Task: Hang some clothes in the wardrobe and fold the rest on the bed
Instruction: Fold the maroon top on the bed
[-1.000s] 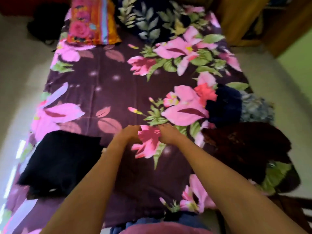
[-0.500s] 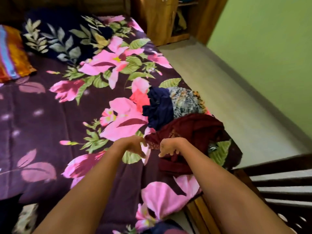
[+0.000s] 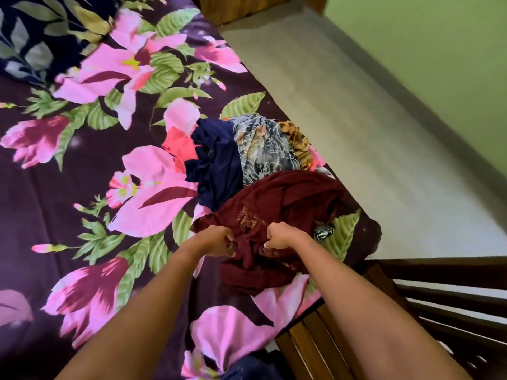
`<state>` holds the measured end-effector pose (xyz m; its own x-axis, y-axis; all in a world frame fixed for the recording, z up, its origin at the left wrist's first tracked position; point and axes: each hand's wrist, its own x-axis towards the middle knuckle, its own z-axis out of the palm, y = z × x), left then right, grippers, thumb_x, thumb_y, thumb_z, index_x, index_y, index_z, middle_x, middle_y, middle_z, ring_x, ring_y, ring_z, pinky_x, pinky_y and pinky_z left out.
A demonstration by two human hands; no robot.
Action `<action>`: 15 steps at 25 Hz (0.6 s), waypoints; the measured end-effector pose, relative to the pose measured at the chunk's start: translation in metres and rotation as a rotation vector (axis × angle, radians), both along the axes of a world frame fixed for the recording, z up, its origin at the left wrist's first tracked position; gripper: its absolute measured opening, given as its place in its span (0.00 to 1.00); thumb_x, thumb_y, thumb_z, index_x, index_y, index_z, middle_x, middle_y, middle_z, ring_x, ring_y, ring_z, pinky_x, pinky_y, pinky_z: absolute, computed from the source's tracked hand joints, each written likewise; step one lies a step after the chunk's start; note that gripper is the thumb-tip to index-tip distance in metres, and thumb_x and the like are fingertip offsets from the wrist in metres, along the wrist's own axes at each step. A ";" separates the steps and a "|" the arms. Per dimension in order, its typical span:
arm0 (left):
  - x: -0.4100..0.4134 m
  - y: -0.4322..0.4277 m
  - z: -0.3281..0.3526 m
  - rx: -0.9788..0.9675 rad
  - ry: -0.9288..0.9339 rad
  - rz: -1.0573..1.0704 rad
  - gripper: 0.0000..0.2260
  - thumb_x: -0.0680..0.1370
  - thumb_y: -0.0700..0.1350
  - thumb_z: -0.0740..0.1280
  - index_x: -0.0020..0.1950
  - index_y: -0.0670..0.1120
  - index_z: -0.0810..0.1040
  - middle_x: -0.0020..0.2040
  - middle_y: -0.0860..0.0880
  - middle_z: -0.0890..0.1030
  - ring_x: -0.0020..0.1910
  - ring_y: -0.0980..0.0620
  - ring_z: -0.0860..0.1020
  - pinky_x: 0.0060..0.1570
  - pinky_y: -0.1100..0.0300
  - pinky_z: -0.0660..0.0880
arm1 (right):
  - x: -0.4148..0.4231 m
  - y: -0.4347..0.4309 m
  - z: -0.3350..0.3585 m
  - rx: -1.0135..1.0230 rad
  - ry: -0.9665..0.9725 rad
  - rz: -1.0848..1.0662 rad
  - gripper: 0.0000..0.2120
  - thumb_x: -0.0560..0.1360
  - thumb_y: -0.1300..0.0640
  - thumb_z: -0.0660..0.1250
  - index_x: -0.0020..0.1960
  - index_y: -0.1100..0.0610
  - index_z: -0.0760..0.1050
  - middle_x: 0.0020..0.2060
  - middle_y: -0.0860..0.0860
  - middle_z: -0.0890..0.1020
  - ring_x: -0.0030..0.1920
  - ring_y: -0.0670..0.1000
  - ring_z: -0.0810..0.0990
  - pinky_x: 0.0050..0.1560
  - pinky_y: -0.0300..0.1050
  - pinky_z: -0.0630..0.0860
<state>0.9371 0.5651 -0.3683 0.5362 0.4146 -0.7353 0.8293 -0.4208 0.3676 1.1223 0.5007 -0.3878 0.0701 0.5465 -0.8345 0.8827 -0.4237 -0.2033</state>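
My left hand (image 3: 216,241) and right hand (image 3: 282,237) are both on the maroon garment (image 3: 290,201), which lies crumpled near the right edge of the bed, on the flowered sheet (image 3: 82,187). The fingers of each hand are curled in and bunch the near edge of the cloth, the two hands close together but apart. Just behind the maroon garment and touching it lie a navy garment (image 3: 216,165) and a grey-blue patterned cloth (image 3: 263,152), with a yellow-and-brown printed piece (image 3: 297,138) beside them at the bed's edge. A dark leafy pillow (image 3: 33,37) sits at the far left. The wooden bed frame (image 3: 411,311) runs under my right forearm, with the grey floor (image 3: 356,119) and green wall (image 3: 439,50) beyond.
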 end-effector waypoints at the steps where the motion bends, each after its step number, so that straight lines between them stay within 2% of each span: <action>1: 0.005 0.002 -0.009 0.004 -0.002 0.021 0.19 0.74 0.47 0.69 0.63 0.43 0.74 0.57 0.46 0.80 0.58 0.46 0.76 0.53 0.59 0.70 | 0.004 0.000 -0.010 0.018 -0.004 -0.069 0.22 0.76 0.50 0.66 0.66 0.61 0.69 0.64 0.59 0.73 0.63 0.60 0.73 0.60 0.49 0.72; 5: 0.016 0.008 -0.043 0.025 -0.006 0.105 0.19 0.75 0.47 0.68 0.64 0.43 0.74 0.58 0.45 0.80 0.58 0.45 0.76 0.54 0.57 0.71 | 0.010 -0.003 -0.045 0.171 -0.020 -0.508 0.24 0.75 0.52 0.67 0.66 0.61 0.67 0.64 0.59 0.73 0.64 0.60 0.73 0.61 0.49 0.71; 10: 0.028 0.013 -0.076 -0.002 -0.017 0.187 0.17 0.76 0.46 0.68 0.63 0.43 0.74 0.58 0.45 0.80 0.57 0.46 0.77 0.53 0.60 0.71 | 0.009 0.004 -0.083 0.196 0.106 -1.034 0.30 0.75 0.53 0.70 0.71 0.63 0.62 0.66 0.61 0.71 0.65 0.60 0.72 0.62 0.48 0.70; 13: 0.031 0.014 -0.082 -0.014 -0.055 0.207 0.16 0.75 0.44 0.68 0.62 0.43 0.75 0.57 0.45 0.80 0.56 0.46 0.78 0.54 0.59 0.72 | 0.012 0.009 -0.091 0.254 0.102 -1.218 0.22 0.74 0.55 0.70 0.65 0.63 0.70 0.62 0.61 0.74 0.61 0.60 0.75 0.59 0.48 0.72; 15: 0.033 0.014 -0.081 0.000 -0.104 0.227 0.16 0.75 0.42 0.69 0.62 0.42 0.76 0.57 0.45 0.80 0.55 0.46 0.78 0.53 0.59 0.72 | 0.012 0.011 -0.090 0.291 0.129 -1.238 0.11 0.74 0.56 0.70 0.53 0.61 0.77 0.53 0.58 0.79 0.52 0.57 0.78 0.49 0.43 0.73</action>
<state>0.9700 0.5787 -0.4497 0.5018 0.5329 -0.6813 0.8606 -0.2278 0.4556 1.1345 0.5112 -0.4783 0.5889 0.3375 -0.7344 -0.1008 -0.8709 -0.4811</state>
